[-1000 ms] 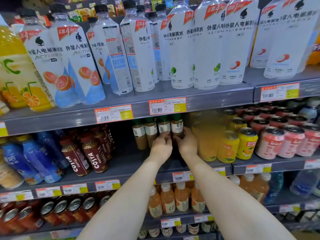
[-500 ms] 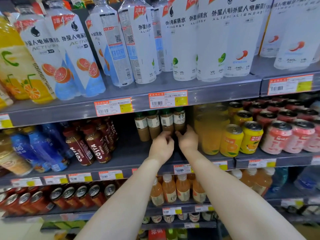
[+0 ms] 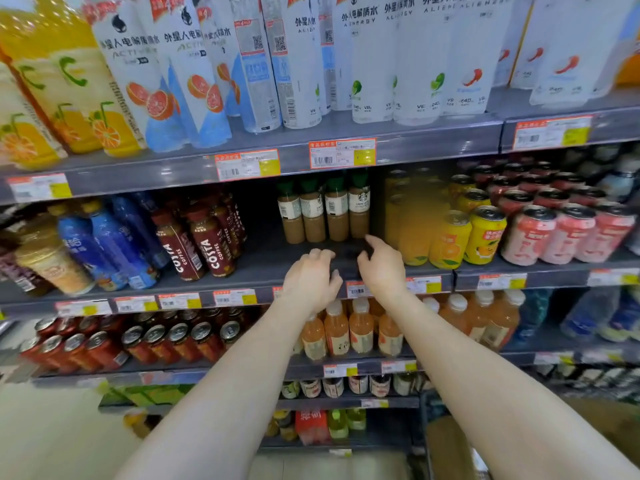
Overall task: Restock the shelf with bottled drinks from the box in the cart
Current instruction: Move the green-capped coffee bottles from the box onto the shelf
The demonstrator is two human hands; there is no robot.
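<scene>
Several green-capped coffee bottles (image 3: 325,211) stand in a row deep on the grey middle shelf (image 3: 263,271). In front of them and a little lower, my left hand (image 3: 311,280) hovers over the shelf's front part with fingers curled loosely and nothing in it. My right hand (image 3: 381,263) is beside it, fingers spread, empty, its fingertips just short of the rightmost bottle. A brown box (image 3: 446,445) shows blurred at the bottom right; the cart cannot be made out.
Brown Costa coffee bottles (image 3: 204,244) stand left of the gap, orange juice bottles (image 3: 412,223) and yellow cans (image 3: 465,237) right of it. Tall white bottles (image 3: 301,60) fill the shelf above. Peach-coloured bottles (image 3: 349,327) sit on the shelf below my wrists.
Both hands have let go of the coffee bottles and drawn back towards the shelf's front edge, opening. The camera has tilted down.
</scene>
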